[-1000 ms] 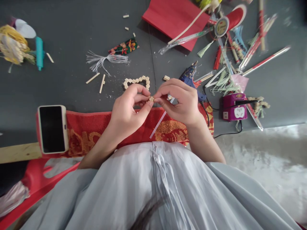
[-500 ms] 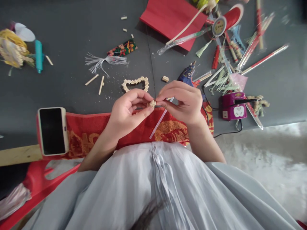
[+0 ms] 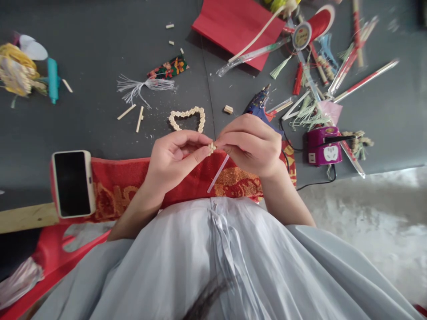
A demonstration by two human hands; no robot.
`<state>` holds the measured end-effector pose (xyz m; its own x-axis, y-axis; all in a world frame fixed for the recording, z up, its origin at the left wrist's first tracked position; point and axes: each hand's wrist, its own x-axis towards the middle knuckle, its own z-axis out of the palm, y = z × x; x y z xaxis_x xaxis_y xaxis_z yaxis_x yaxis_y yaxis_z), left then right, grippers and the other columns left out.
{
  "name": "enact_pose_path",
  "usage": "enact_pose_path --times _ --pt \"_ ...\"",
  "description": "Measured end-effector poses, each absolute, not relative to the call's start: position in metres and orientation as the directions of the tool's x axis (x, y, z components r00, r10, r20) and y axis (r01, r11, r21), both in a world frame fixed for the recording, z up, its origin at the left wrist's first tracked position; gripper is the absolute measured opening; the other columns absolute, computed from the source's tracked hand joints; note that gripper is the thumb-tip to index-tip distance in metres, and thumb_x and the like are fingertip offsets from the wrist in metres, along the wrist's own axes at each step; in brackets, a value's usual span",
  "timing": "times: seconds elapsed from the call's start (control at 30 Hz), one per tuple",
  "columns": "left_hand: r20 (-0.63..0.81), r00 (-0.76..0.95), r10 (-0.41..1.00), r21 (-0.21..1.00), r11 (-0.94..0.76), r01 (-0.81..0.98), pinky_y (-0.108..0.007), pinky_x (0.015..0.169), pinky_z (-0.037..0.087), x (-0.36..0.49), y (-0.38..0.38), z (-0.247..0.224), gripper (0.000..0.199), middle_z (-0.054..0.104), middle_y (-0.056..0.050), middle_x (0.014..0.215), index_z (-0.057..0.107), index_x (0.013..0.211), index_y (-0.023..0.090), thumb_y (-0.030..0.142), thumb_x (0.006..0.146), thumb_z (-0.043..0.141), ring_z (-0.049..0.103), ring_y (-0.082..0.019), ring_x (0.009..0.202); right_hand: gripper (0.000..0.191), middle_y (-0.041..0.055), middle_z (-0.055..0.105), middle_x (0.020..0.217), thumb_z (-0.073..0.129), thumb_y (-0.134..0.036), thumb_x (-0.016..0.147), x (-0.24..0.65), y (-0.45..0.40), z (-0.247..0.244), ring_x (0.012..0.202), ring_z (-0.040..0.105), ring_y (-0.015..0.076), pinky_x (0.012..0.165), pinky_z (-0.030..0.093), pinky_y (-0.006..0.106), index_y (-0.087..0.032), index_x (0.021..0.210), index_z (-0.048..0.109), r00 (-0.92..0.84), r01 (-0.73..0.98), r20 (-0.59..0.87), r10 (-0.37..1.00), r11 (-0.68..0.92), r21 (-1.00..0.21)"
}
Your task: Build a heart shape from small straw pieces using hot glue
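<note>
I have the small cream cluster point(image 3: 211, 148) between the hands, above the red towel point(image 3: 116, 171) and close to the front of the dark tabletop point(image 3: 100, 35). What has just changed is slight: both hands have drawn a little nearer the body, and the cluster has turned, so its flower-like face no longer looks up at me as squarely. I read that as handling of the same piece, with nothing set down.

The left hand point(image 3: 175, 155) grips the cluster between thumb and forefinger. The right hand point(image 3: 250, 142) has its fingertips pinched together at the cluster's right edge; I cannot tell whether they grip it, merely touch it or pinch some tiny piece of their own (my view is from above, and the knuckles hide a good deal).

With the hands drawn back, the short pale bundle point(image 3: 228, 109) now lies well in view beyond the right hand. The wavy cream loop point(image 3: 202, 116) lies just beyond the left hand, its lower edge partly covered by the fingers. The blue glue gun point(image 3: 258, 104) rests behind the right hand, its lower part hidden. A clear stick point(image 3: 218, 173) lies across the towel below the fingers, its upper end out of sight behind the right hand.
</note>
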<state>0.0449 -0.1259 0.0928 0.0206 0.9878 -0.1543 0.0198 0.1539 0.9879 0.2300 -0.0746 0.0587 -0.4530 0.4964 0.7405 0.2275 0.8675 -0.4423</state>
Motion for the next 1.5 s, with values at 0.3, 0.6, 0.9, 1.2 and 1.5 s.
enact_pose_path --times 0.3,0.6,0.9,1.2,1.5 --pt "-0.14 0.05 0.989 0.989 0.142 -0.043 -0.026 0.074 0.062 0.042 -0.124 0.086 0.008 0.077 0.0 0.082 0.078 0.082 0.024 0.022 0.074 0.08 0.072 -0.013 0.077 0.013 0.0004 0.069 0.088 0.057 -0.011 0.094 0.23 -0.074 0.059 0.081 0.065 0.0117 0.072 0.055 0.028 -0.022 0.092 0.064 -0.491 0.214 0.695 0.525 0.846 -0.488" --pt "-0.271 0.045 0.961 0.957 0.274 -0.093 -0.026 0.069 0.058 0.044 -0.118 0.073 0.021 0.074 -0.001 0.076 0.076 0.085 0.019 0.035 0.072 0.082 0.069 -0.013 0.071 0.015 0.0001 0.071 0.082 0.062 -0.032 0.095 0.232 -0.071 0.054 0.08 0.069 0.013 0.072 0.057 0.029 -0.022 0.087 0.07 -0.449 0.23 0.559 0.697 0.695 -0.681" --pt "-0.3 0.008 0.954 0.951 0.3 -0.072 -0.027 0.068 0.056 0.042 -0.116 0.066 0.027 0.073 -0.003 0.075 0.076 0.084 0.018 0.04 0.072 0.084 0.068 -0.015 0.072 0.02 0.0011 0.072 0.08 0.061 -0.035 0.095 0.226 -0.068 0.042 0.077 0.067 0.0129 0.072 0.055 0.03 -0.02 0.085 0.069 -0.453 0.167 0.527 0.719 0.65 -0.741" --pt "-0.291 -0.04 0.956 0.955 0.288 -0.073 -0.024 0.062 0.053 0.041 -0.116 0.063 0.024 0.072 -0.001 0.073 0.076 0.081 0.018 0.037 0.07 0.084 0.065 -0.012 0.066 0.014 0.0018 0.071 0.082 0.061 -0.028 0.095 0.218 -0.071 0.034 0.081 0.069 0.0138 0.071 0.056 0.029 -0.02 0.086 0.067 -0.423 0.171 0.595 0.683 0.705 -0.688" --pt "-0.225 -0.065 0.972 0.974 0.224 -0.032 -0.027 0.074 0.058 0.04 -0.123 0.06 0.031 0.075 -0.003 0.088 0.074 0.091 0.02 0.048 0.079 0.078 0.07 -0.015 0.079 0.026 0.0029 0.074 0.088 0.067 -0.046 0.091 0.22 -0.07 0.029 0.078 0.068 0.0146 0.073 0.057 0.031 -0.021 0.096 0.073 -0.423 0.205 0.546 0.723 0.663 -0.72"
